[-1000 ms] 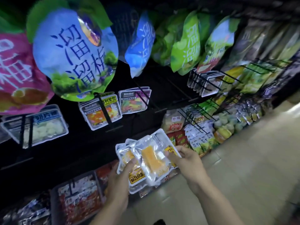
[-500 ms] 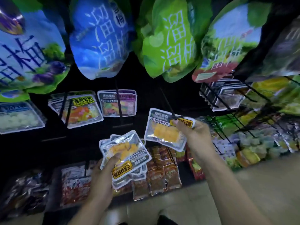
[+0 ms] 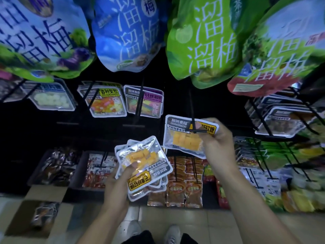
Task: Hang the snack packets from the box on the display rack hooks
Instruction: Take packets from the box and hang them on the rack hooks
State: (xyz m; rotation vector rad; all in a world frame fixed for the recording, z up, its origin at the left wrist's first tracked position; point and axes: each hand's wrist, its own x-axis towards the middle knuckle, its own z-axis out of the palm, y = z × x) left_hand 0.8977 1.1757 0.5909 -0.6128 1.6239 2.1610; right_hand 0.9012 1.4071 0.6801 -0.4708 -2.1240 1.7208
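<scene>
My right hand (image 3: 219,141) grips one clear snack packet (image 3: 182,136) of orange cubes by its yellow label corner. The packet's top edge sits at the tip of a black rack hook (image 3: 192,118), and the hook's crossbar lies across the packet's front. My left hand (image 3: 121,180) holds a fanned stack of the same packets (image 3: 144,164), upside down, below and left of the hook. An open cardboard box (image 3: 44,206) with foil packets inside stands on the floor at lower left.
Big blue and green plum bags (image 3: 202,37) hang overhead. Filled hooks carry candy packets (image 3: 105,101) to the left and dark trays (image 3: 281,118) to the right. Red and orange snack packs (image 3: 184,184) hang below. My shoes (image 3: 172,231) stand on the tiled floor.
My right hand took one packet off the stack and raised it up to the hook tip. The view swung in closer and rightwards along the rack; the left hand stayed low with the stack.
</scene>
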